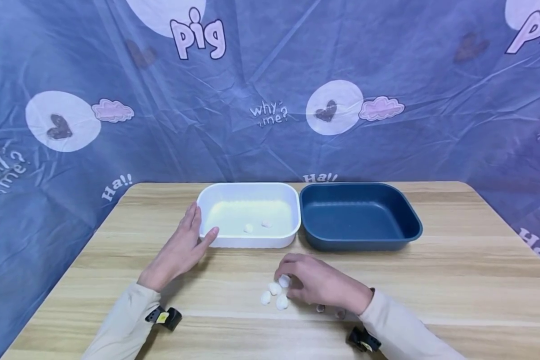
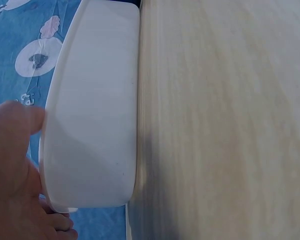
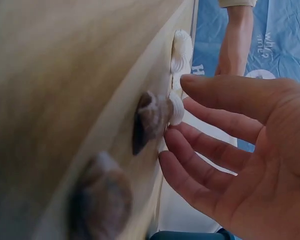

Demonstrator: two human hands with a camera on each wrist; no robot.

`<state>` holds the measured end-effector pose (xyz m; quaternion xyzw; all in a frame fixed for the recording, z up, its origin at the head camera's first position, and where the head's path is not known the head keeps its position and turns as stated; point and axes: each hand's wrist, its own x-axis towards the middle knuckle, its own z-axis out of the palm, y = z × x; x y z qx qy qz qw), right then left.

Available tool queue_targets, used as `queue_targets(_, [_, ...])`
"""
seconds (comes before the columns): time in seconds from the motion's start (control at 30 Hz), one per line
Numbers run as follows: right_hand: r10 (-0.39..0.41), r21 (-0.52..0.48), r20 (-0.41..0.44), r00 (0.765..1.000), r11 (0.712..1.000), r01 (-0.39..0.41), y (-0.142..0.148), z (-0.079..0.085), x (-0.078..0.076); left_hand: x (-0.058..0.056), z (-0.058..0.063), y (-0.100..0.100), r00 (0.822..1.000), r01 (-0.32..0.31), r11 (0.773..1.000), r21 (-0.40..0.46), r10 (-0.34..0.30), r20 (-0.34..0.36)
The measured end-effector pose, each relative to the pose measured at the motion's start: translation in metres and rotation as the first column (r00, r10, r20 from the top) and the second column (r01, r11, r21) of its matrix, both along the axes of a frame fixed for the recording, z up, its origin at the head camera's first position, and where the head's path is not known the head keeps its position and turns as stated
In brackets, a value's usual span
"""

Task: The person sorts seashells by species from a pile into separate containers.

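At the lower edge, 2 pale sleeves [image 1: 123, 325], cut off by the border, bearing 2 black wrist devices [image 1: 173, 318]. Next, 2 brown shells [image 3: 152, 117] beneath the right wrist, partly screened; 1 blurred up close, direction hard to make out. Left of these, 4 white shells [image 1: 274, 288], clustered on the wooden table [image 1: 234, 320]: nearest 2 with long axis roughly front to back, next slanted, farthest part-covered, axis unclear. Right hand [image 1: 312, 280] at the farthest, thumb and fingers apart around it, unclamped; contact not possible to tell. Left hand [image 1: 182, 247] against the left end of the white tray [image 1: 247, 242], fingers extended, thumb at the front rim. Inside, 2 further shells [image 1: 248, 228]. Just beside, blue tray [image 1: 360, 222], long axis left to right. Behind, printed blue cloth [image 1: 270, 150], lettering cropped at right.
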<state>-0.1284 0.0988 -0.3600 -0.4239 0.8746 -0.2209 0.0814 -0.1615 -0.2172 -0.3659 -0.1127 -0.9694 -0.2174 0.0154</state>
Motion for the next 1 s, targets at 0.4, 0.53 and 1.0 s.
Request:
queue_targets(0.4, [0.012,-0.019,-0.030,0.999,1.000,-0.012,-0.002,-0.006,-0.001,0.001,0.004,-0.001,1.000,0.015,1.000,-0.025,-0.015,-0.012])
queue_targets(0.53, [0.006,-0.018,-0.028,1.000,1.000,-0.007,-0.002,-0.007,-0.001,0.001,0.004,-0.001,0.999,0.019,1.000,-0.025,-0.019,-0.026])
queue_targets(1.0, [-0.060,-0.036,0.038,0.997,0.997,0.062,0.002,-0.012,-0.003,0.004,0.000,-0.001,1.000,0.019,1.000,-0.023,-0.020,-0.012])
